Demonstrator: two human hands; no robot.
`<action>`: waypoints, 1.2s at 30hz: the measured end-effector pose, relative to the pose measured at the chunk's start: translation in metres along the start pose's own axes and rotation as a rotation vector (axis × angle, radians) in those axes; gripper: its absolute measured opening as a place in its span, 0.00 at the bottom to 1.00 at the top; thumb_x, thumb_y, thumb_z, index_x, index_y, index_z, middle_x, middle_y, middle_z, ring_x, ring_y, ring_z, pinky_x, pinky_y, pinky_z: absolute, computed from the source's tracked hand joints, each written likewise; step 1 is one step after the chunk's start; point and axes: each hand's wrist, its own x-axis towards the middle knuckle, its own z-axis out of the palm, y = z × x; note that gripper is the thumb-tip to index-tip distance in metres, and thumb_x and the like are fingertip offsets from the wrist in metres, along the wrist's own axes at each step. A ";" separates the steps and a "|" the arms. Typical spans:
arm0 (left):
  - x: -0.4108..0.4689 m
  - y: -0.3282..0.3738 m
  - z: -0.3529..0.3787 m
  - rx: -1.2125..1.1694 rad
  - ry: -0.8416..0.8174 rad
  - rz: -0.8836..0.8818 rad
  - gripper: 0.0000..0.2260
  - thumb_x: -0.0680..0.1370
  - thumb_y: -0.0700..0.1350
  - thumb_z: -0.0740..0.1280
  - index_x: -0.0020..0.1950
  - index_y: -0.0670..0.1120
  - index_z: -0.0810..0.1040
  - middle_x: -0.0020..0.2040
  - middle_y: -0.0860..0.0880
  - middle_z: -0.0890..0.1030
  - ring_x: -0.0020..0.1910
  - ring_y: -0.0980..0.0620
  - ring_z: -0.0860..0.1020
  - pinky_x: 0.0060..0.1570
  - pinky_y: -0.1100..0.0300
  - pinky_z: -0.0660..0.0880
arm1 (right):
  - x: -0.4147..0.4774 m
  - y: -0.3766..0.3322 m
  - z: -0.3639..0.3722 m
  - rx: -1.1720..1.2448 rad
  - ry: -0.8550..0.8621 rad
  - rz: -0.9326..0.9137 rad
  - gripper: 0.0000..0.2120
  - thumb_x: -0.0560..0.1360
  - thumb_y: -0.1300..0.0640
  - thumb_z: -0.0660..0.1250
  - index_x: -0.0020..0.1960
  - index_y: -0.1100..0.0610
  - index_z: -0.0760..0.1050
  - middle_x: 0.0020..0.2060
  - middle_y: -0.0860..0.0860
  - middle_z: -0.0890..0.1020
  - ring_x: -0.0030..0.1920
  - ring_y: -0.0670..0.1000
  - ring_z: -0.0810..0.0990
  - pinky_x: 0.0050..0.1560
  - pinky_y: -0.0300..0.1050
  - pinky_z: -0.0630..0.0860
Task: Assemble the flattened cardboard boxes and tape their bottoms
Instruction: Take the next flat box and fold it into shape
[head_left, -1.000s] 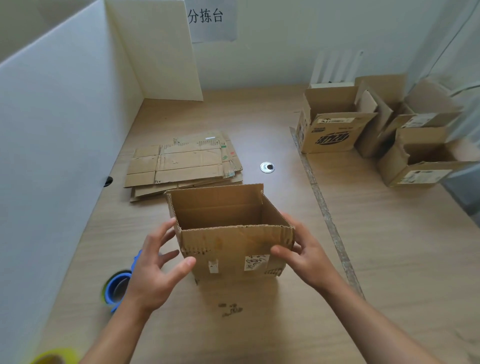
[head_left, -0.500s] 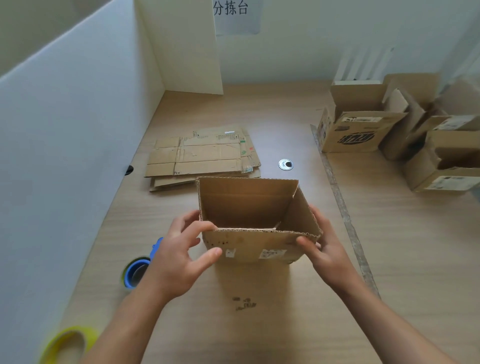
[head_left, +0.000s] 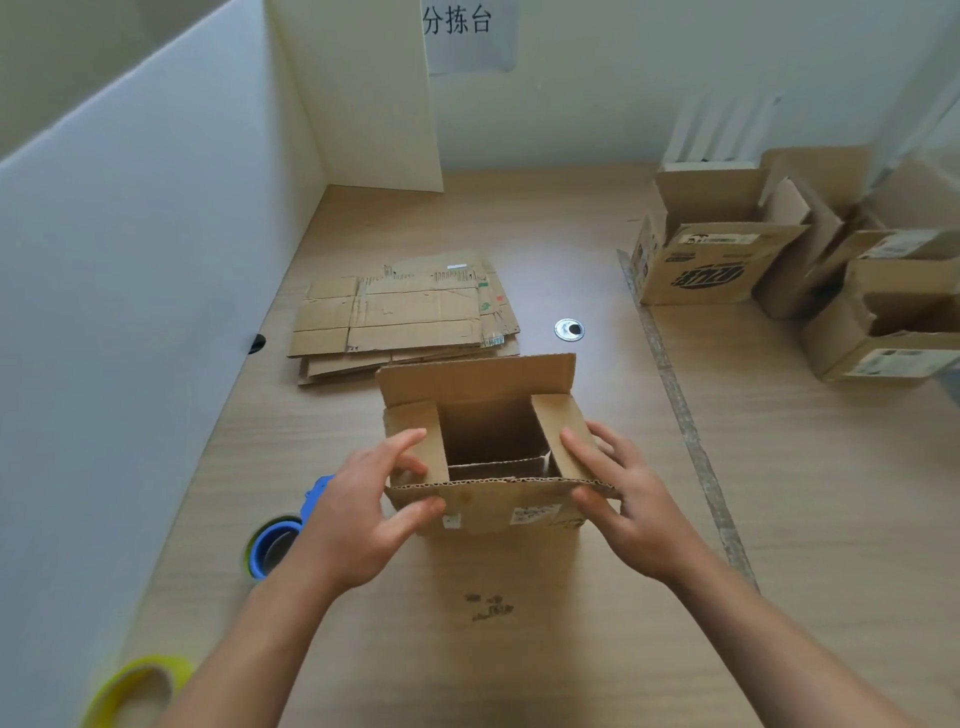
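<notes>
1. Two-handed pinch on box (head_left: 493, 512), standing central on table (head_left: 519, 665).
2. Left hand (head_left: 353, 525): thumb on near face, fingers over left flap.
3. Right hand (head_left: 639, 514): same, right flap.
4. Flattened stack (head_left: 405, 317) just beyond, far left.

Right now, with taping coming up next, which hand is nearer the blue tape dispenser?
Left. The left hand holds the cardboard box at its near-left corner, just beside the blue tape dispenser; the right hand holds the right corner, across the box from it.
</notes>
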 end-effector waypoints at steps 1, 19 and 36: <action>0.000 -0.001 0.000 -0.011 -0.016 0.001 0.28 0.71 0.62 0.68 0.69 0.68 0.63 0.52 0.67 0.77 0.59 0.66 0.71 0.51 0.73 0.67 | 0.001 0.000 -0.001 -0.005 -0.001 0.006 0.23 0.77 0.39 0.63 0.71 0.41 0.68 0.72 0.45 0.63 0.69 0.32 0.64 0.64 0.29 0.67; 0.037 -0.002 0.008 -0.161 0.129 -0.194 0.28 0.74 0.55 0.73 0.70 0.66 0.65 0.58 0.55 0.71 0.57 0.58 0.74 0.44 0.71 0.71 | 0.017 -0.001 0.010 0.122 0.279 0.246 0.35 0.76 0.46 0.70 0.76 0.31 0.55 0.58 0.37 0.68 0.60 0.37 0.69 0.63 0.43 0.67; 0.030 0.002 0.036 -0.165 0.270 -0.283 0.04 0.79 0.47 0.69 0.50 0.55 0.75 0.53 0.53 0.76 0.54 0.53 0.79 0.42 0.70 0.74 | 0.017 0.006 0.016 0.195 0.337 0.248 0.18 0.80 0.52 0.67 0.67 0.36 0.72 0.63 0.38 0.74 0.61 0.28 0.70 0.60 0.26 0.66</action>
